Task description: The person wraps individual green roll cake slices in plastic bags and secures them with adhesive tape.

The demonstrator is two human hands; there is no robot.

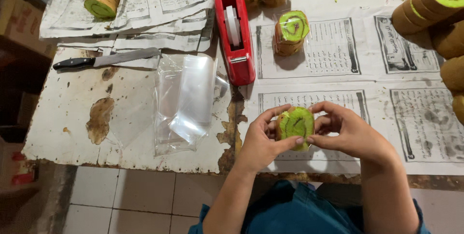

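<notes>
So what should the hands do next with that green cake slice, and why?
Probably reach for tape: both hands, left hand and right hand, hold the slice, which seems already in clear wrap, and the red tape dispenser stands just beyond, beside a finished wrapped slice.

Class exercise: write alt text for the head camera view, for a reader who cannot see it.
Both hands, left hand and right hand, hold a wrapped stack of green swirl cake slices above a newspaper-covered table. Nearby lie a red tape dispenser, clear plastic bags and a knife.
</notes>
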